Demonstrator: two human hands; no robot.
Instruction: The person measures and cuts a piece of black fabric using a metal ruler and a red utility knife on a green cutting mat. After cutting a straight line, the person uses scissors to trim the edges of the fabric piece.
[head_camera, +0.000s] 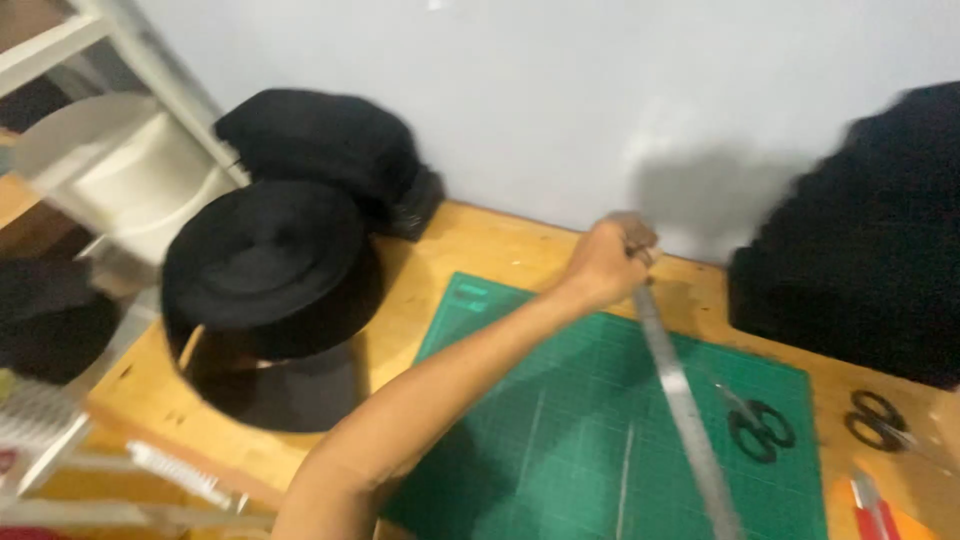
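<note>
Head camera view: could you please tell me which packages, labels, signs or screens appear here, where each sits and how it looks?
No packages, signs or screens show.
Printed patch: far left corner of the green cutting mat, small pale block, blurred.
Mat grid: pale lines across the mat, under the metal ruler held by the left hand.

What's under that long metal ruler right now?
The metal ruler lies slanted across the green cutting mat, its far end gripped by the left hand. The grid beneath its length is covered.
</note>
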